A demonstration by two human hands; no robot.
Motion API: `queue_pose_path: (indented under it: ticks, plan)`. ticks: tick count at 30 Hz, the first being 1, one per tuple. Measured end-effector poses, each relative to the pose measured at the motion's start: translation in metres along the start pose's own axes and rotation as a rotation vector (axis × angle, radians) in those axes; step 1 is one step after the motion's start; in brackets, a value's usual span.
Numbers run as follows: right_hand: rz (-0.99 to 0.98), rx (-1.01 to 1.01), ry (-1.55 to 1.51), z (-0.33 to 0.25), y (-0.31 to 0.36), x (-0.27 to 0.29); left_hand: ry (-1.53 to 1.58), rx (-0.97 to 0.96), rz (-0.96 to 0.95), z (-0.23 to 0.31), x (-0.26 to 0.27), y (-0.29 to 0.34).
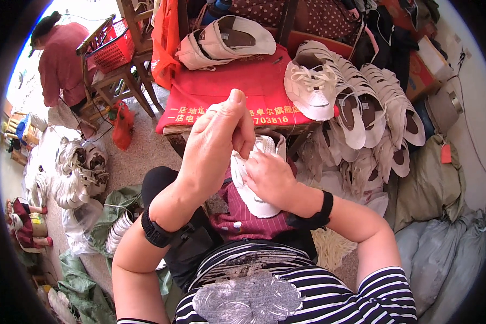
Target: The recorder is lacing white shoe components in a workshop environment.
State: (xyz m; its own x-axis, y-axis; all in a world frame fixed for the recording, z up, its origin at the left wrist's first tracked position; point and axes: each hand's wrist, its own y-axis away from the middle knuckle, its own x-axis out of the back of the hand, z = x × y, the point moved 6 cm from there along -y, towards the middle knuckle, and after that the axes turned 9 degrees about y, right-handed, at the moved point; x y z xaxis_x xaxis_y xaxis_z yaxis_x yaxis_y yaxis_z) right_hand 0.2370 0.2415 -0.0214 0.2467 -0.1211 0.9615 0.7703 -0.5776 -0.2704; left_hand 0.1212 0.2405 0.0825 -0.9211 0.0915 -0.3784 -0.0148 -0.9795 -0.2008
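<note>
A white shoe (260, 207) rests in my lap on a dark red striped cloth (237, 229). My right hand (270, 181) is closed over the shoe's upper, its fingers bent around the lacing area. Raised above the shoe and a little to its left, my left hand (213, 135) is closed with the thumb pressed on the curled fingers. Whatever it pinches, if anything, is hidden. Beyond my hands, a white shoe with cream laces (313, 81) stands on a red-covered stool (227, 92), near several unlaced shoe uppers (243, 40).
Stacked shoe uppers (362, 102) hang and lie at the right, above grey sacks (443, 259). More uppers are heaped on the floor (78, 173) at the left. A person in a red top (65, 59) bends near a chair with a red basket (112, 51).
</note>
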Motion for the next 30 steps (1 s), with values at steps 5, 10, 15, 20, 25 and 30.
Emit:
queue_pose_path:
  ticks: [5, 10, 15, 20, 25, 30]
  plan:
    - [-0.13, 0.004, 0.08, -0.006, 0.01, 0.016, 0.001, 0.006, 0.005, 0.004, 0.002, 0.003]
    - [0.2, 0.209, 0.276, -0.015, -0.003, 0.021, -0.028, -0.038, -0.009, 0.01, -0.007, -0.004]
    - [0.201, 0.535, 0.062, -0.025, 0.018, 0.018, 0.204, -0.089, -0.085, 0.049, -0.031, 0.003]
    - [0.391, 0.357, -0.218, 0.003, 0.026, 0.05, 0.11, -0.146, -0.241, 0.049, -0.029, 0.025]
    - [0.172, -0.312, -1.198, 0.061, -0.008, 0.018, 0.26, -0.076, -0.174, 0.042, -0.021, 0.018]
    - [-0.322, -0.192, -1.561, 0.041, -0.036, 0.003, 0.359, -0.109, -0.054, 0.033, 0.004, 0.009]
